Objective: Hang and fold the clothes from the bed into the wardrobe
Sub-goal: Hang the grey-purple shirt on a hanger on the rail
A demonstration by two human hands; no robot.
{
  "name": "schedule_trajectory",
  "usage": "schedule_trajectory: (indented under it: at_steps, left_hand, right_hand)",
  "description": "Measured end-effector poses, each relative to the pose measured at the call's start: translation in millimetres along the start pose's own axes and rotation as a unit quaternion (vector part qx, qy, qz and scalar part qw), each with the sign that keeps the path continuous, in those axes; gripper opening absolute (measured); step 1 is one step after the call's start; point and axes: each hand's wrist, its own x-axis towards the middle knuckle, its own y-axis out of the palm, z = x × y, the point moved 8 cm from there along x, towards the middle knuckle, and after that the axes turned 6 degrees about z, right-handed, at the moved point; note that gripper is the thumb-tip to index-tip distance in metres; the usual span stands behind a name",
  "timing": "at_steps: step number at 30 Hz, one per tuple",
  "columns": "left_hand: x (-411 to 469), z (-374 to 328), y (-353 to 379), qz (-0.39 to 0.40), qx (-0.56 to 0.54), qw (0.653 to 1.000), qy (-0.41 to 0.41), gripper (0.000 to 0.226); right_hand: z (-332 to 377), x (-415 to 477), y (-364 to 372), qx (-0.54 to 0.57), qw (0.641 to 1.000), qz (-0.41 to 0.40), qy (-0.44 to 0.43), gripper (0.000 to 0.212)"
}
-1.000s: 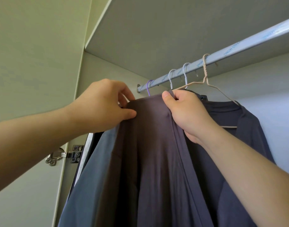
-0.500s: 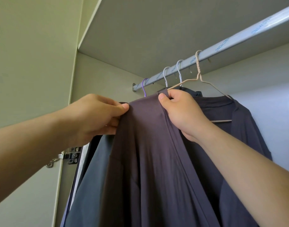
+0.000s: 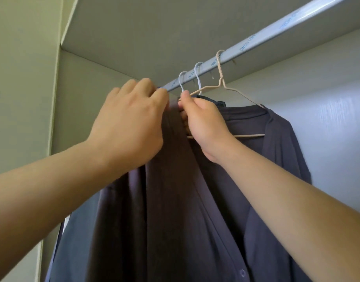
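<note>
My right thumb and fingers (image 3: 184, 97) pinch the gathered top edge of the dark cardigan (image 3: 175, 200), with the right hand (image 3: 203, 123) turned side-on and its wrist dropped. My left fingers (image 3: 154, 94) curl tight onto the same fold. The left hand (image 3: 128, 123) shows me its back, and both forearms reach upward. The cardigan hangs under the rail (image 3: 236, 52), its far shoulder on the beige hanger (image 3: 222, 86). The left thumb and fingertips are hidden, and the hem is cut off.

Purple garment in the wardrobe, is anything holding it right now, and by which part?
The left hand and right hand both grip the purple garment at its bunched top edge, just below the rail.
</note>
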Motion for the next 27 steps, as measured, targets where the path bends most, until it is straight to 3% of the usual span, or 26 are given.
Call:
schedule_trajectory:
  at_steps: [2, 5, 8, 10, 13, 17, 19, 22, 23, 25, 27]
  left_hand:
    - [15, -19, 2, -0.019, 0.003, 0.999, 0.042, 0.019]
    - [41, -49, 16, 0.016, -0.106, 0.993, 0.049, 0.02]
    - [76, -87, 41, 0.081, -0.194, 0.977, 0.03, 0.018]
    - [99, -117, 58, 0.128, -0.235, 0.964, 0.016, 0.018]
    - [127, -160, 83, 0.189, -0.284, 0.94, -0.01, 0.02]
    - [154, -181, 114, 0.225, -0.358, 0.9, -0.104, 0.022]
    - [160, -182, 134, 0.229, -0.46, 0.842, -0.161, 0.021]
    - [154, -184, 158, 0.233, -0.6, 0.719, -0.262, 0.015]
    - [150, -185, 163, 0.234, -0.614, 0.701, -0.276, 0.016]
    - [150, -184, 168, 0.227, -0.605, 0.711, -0.276, 0.024]
    - [153, -180, 168, 0.215, -0.551, 0.765, -0.255, 0.038]
  right_hand:
    - [-2, 1, -39, 0.036, 0.997, -0.063, -0.014, 0.042]
    - [-7, -3, -134, -0.113, 0.967, -0.223, -0.043, 0.027]
    - [-32, -18, -221, -0.271, 0.909, -0.315, 0.023, 0.017]
    - [-59, -24, -255, -0.309, 0.899, -0.296, 0.094, 0.022]
    - [-103, -30, -269, -0.279, 0.917, -0.213, 0.191, 0.031]
    - [-129, -39, -267, -0.246, 0.933, -0.159, 0.21, 0.035]
    - [-137, -42, -268, -0.211, 0.944, -0.159, 0.199, 0.032]
    - [-148, -46, -268, -0.187, 0.949, -0.157, 0.198, 0.034]
    - [-152, -47, -268, -0.188, 0.949, -0.148, 0.203, 0.035]
    - [-154, -48, -269, -0.196, 0.949, -0.139, 0.205, 0.035]
    - [-155, -49, -272, -0.201, 0.948, -0.142, 0.204, 0.031]
